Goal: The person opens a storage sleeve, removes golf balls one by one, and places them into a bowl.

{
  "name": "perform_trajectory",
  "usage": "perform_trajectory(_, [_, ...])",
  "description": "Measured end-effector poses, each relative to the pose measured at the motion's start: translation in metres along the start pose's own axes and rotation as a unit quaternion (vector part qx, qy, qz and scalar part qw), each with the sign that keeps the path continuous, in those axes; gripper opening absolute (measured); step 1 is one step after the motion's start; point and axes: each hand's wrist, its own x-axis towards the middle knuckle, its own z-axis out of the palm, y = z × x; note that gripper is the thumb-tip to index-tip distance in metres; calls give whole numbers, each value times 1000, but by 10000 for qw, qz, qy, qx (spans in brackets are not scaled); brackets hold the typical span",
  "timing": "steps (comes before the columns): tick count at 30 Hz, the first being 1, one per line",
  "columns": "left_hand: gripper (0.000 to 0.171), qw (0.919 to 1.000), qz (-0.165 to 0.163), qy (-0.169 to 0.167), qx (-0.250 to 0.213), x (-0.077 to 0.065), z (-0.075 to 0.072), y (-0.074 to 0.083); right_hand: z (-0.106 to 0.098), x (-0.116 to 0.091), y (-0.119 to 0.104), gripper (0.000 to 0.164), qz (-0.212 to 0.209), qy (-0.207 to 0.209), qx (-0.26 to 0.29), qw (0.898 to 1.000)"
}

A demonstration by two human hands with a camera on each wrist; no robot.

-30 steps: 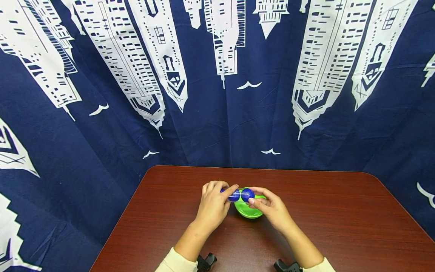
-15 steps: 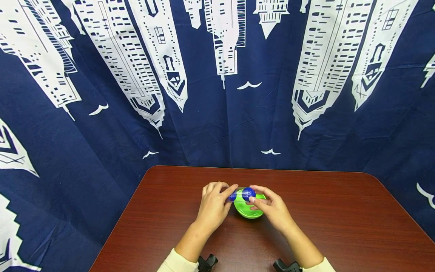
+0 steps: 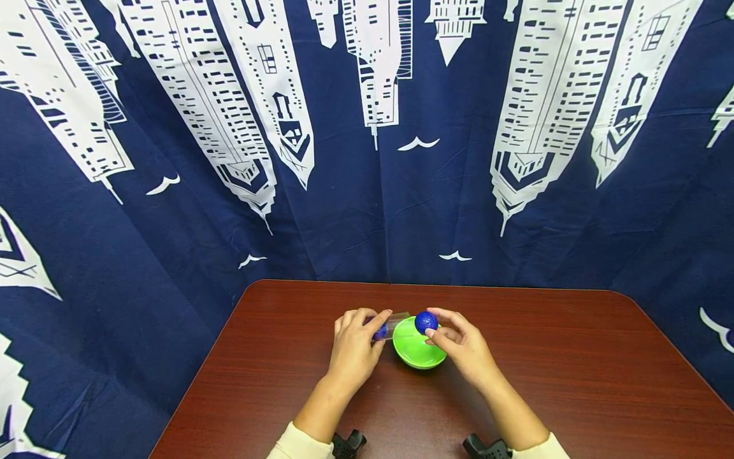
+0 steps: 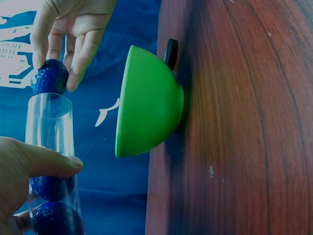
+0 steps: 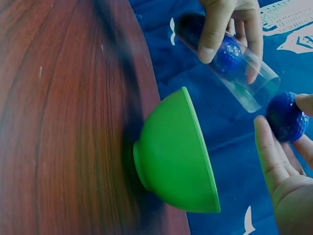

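Observation:
My left hand [image 3: 352, 347] grips a clear plastic tube [image 4: 49, 129] above the left side of a green bowl [image 3: 417, 356]. Two blue golf balls are inside the tube; in the left wrist view one [image 4: 53, 188] lies by the thumb and the other [image 4: 57, 219] lies deeper. Just off the tube's open end, my right hand [image 3: 469, 350] pinches a third blue golf ball [image 3: 426, 322] between thumb and fingers. That ball is over the bowl's far rim in the head view. The bowl stands upright on the table; its inside shows bare green where visible.
The bowl rests on a brown wood-grain table [image 3: 287, 331] with rounded far corners. Behind it hangs a navy cloth [image 3: 344, 223] printed with white buildings. A small dark object [image 4: 171, 54] shows partly behind the bowl in the left wrist view.
The right hand has drawn one golf ball out of the tube's open end, rightward. The left hand and tube have shifted slightly left, uncovering more of the bowl.

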Motion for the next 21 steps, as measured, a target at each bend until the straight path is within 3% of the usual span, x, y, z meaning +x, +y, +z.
perform_trajectory(5, [61,9997,-232,17,-50,-2,2,-4,0,1,2,46,267,258,-504,9980])
perform_trajectory(10, [60,9993,-356,-13,-127,-4,4,-6,4,1,7,45,456,334,-1341,9894])
perform_trajectory(15, [60,9983,-516,-139,-224,-4,5,-6,10,2,12,44,77,248,-2280,9733])
perform_trajectory(21, [61,9965,-695,-281,-363,-5,6,-6,14,3,18,44,-396,-118,-3203,9464])
